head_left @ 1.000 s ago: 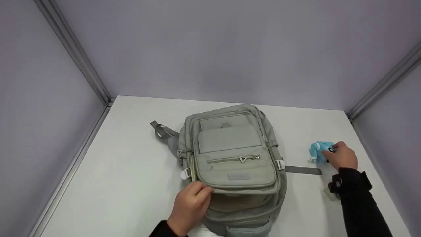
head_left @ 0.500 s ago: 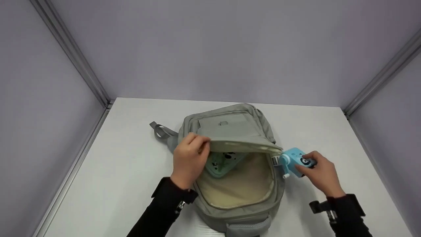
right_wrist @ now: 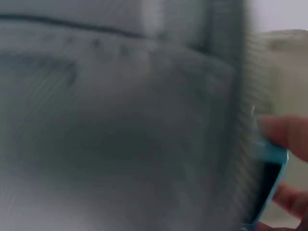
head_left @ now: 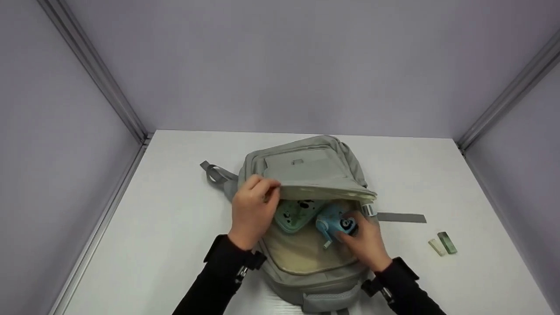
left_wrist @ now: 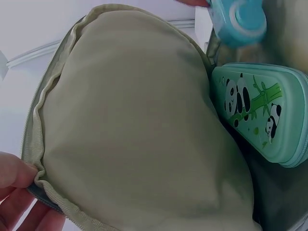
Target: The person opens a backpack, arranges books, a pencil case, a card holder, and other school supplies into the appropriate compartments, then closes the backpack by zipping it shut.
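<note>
A grey-green backpack lies on the table with its front compartment unzipped. My left hand pinches the edge of the front flap and holds it lifted. Between thumb and fingers, my right hand grips a blue crank-handled pencil sharpener with a panda face, inside the compartment opening. Beside it, a mint-green pencil case with pandas and bamboo sits partly under the flap. In the right wrist view, blurred grey fabric hides most of the sharpener.
Two small blocks, one green and one cream, lie on the white table to the right. A grey strap extends rightward from the backpack, another strap to the left. Grey panels wall the table in.
My left hand has raised the flap, exposing the pencil case. My right hand has picked up the sharpener from the table's right side and carried it left into the compartment.
</note>
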Available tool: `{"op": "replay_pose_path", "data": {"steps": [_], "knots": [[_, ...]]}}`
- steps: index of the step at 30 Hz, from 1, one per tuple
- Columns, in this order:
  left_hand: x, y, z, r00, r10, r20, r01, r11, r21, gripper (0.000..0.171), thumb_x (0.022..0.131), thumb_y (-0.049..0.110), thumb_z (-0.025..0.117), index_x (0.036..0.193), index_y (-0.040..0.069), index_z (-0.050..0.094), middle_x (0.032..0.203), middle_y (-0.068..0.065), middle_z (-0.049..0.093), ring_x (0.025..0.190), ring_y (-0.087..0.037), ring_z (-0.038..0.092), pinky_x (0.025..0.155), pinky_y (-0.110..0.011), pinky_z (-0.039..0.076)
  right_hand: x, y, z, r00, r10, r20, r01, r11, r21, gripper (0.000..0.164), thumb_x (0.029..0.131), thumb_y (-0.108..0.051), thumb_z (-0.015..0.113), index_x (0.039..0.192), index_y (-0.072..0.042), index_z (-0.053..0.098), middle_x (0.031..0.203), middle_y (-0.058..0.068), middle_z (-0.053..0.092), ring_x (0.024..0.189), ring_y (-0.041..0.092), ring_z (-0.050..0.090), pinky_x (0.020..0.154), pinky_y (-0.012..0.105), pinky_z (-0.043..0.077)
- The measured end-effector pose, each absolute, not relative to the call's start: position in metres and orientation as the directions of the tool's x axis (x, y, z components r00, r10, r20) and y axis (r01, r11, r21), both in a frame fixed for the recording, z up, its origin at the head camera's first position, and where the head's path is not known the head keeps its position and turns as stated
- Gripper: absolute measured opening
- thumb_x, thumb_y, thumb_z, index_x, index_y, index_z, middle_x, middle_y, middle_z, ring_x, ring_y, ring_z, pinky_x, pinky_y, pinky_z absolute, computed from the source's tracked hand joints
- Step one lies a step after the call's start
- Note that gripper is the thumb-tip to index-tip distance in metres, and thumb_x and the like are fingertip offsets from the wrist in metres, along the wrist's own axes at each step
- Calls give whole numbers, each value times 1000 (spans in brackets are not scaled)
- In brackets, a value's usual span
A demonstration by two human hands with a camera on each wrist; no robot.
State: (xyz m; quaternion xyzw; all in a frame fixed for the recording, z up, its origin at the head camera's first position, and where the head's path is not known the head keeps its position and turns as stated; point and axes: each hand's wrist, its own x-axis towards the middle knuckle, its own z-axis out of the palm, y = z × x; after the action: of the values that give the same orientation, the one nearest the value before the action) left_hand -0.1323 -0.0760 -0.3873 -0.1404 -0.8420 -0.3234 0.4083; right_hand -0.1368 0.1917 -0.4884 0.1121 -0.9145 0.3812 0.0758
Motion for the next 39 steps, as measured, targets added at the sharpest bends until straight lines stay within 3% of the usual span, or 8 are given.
{"op": "replay_pose_path", "data": {"steps": [9, 15, 21, 27, 29, 32, 35, 39], "knots": [[-122, -77, -391, -595, 44, 803, 571, 726, 383, 7, 85, 9, 61, 87, 13, 67, 79, -1, 56, 67, -7, 54, 61, -16, 41, -157, 175, -494, -945, -221, 243, -325, 731, -600, 49, 72, -19, 75, 113, -1, 57, 109, 20, 58, 94, 32, 59, 78, 47, 46], [-120, -77, -391, -597, 46, 801, 585, 707, 396, 7, 81, 5, 65, 83, 12, 67, 76, -1, 56, 64, -7, 54, 57, -17, 40, -165, 173, -495, -938, -252, 238, -346, 742, -575, 60, 71, -20, 77, 122, -2, 53, 114, 22, 59, 100, 35, 59, 81, 48, 48], [-119, -77, -396, -613, 42, 789, 579, 703, 413, 9, 79, 4, 67, 81, 12, 68, 76, -1, 57, 66, -7, 55, 58, -17, 43, -154, 188, -478, -904, -321, 282, -426, 725, -540, 52, 74, -17, 74, 121, -4, 57, 126, 21, 53, 111, 35, 54, 89, 48, 45], [-116, -78, -403, -597, 28, 802, 579, 707, 406, 11, 75, 3, 69, 79, 12, 68, 73, 0, 55, 64, -7, 54, 58, -17, 42, -118, 206, -432, -899, -253, 358, -430, 669, -607, 14, 76, -8, 72, 90, -8, 67, 88, 3, 66, 80, 12, 63, 71, 30, 52], [-115, -78, -404, -597, 21, 802, 575, 708, 409, 11, 75, 2, 70, 79, 12, 67, 72, 0, 55, 64, -7, 54, 59, -17, 43, -110, 210, -417, -872, -219, 437, -466, 643, -608, 13, 73, -3, 73, 82, -10, 65, 79, -1, 63, 71, 7, 59, 66, 21, 50], [-113, -78, -404, -601, 24, 799, 569, 714, 408, 11, 75, 3, 70, 80, 13, 68, 73, 0, 55, 64, -7, 54, 59, -17, 42, -109, 211, -398, -805, -221, 551, -541, 655, -528, 27, 68, 0, 76, 91, -7, 64, 86, 3, 61, 70, 4, 54, 62, 11, 44], [-109, -76, -407, -600, 44, 799, 564, 731, 383, 10, 77, 5, 69, 81, 14, 67, 74, 1, 55, 65, -5, 52, 60, -15, 41, -115, 211, -388, -737, -296, 608, -603, 694, -393, 42, 64, -1, 79, 102, -6, 64, 99, 9, 59, 76, 10, 53, 64, 13, 41], [-98, -73, -418, -583, 93, 807, 584, 739, 337, 10, 79, 7, 67, 86, 15, 67, 81, 1, 57, 71, -6, 52, 66, -15, 41, -124, 211, -394, -681, -424, 597, -660, 708, -251, 33, 64, -3, 80, 93, -11, 67, 93, 5, 62, 79, 15, 54, 68, 22, 40]]}}
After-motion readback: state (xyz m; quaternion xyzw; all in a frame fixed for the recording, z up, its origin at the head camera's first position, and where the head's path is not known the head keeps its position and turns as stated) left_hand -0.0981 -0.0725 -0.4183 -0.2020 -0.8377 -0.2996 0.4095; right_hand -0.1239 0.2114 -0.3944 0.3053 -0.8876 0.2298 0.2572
